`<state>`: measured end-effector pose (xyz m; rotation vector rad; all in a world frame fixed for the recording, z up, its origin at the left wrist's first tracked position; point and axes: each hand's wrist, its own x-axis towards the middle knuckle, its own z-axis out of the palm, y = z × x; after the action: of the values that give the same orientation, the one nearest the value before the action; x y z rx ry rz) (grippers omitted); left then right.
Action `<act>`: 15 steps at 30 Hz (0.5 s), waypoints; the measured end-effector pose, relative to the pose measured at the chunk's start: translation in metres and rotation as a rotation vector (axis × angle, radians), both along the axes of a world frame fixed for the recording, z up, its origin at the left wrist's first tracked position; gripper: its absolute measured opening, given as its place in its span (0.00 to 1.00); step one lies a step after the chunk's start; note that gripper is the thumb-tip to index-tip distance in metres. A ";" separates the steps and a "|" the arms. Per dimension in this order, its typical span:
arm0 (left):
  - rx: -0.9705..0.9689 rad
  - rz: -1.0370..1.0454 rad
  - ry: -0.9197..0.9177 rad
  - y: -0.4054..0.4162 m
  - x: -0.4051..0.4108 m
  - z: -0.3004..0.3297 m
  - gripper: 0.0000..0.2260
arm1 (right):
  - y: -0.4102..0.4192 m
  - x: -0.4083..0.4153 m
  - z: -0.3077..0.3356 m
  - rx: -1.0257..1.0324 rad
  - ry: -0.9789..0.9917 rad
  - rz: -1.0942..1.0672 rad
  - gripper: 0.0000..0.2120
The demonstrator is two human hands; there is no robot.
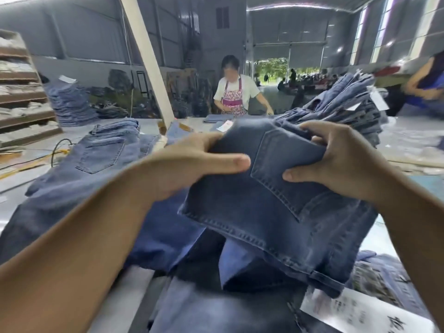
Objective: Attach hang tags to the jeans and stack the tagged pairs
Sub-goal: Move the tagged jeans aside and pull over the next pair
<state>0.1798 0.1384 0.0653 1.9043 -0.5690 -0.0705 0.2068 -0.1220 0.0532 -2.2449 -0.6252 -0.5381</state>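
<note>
A dark blue pair of jeans [269, 207] is lifted above the table in the centre of the head view, back pocket facing me. My left hand [192, 164] grips its upper left part, thumb on top. My right hand [336, 162] grips the upper right edge beside the pocket. A white and pink hang tag [224, 126] shows just past the held jeans. A high stack of tagged jeans [346, 106] rises at the right. More jeans [96, 162] lie spread flat at the left.
A person in a patterned apron [234, 92] works at the table's far side. A slanted white post [149, 58] stands mid-table. Shelves [21, 92] line the left, with another jeans pile [72, 104] beside them. Printed paper [360, 313] lies at the near right.
</note>
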 end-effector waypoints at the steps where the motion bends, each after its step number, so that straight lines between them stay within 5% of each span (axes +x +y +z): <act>1: 0.071 0.044 -0.044 -0.004 0.001 -0.004 0.19 | 0.001 -0.002 -0.001 -0.012 0.041 0.010 0.29; 4: 0.045 0.121 -0.146 -0.007 0.003 -0.010 0.11 | -0.005 -0.007 0.001 0.009 0.199 0.150 0.36; 9: 0.109 0.071 -0.330 -0.009 -0.009 0.011 0.13 | -0.028 -0.012 0.005 0.085 0.656 0.624 0.39; 15: 0.096 0.115 -0.451 -0.003 -0.024 0.046 0.13 | -0.021 -0.017 -0.004 0.129 0.662 0.731 0.29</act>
<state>0.1554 0.1351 0.1116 2.0537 -0.7642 0.4226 0.1897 -0.1433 0.0489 -1.7360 -0.9344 0.4937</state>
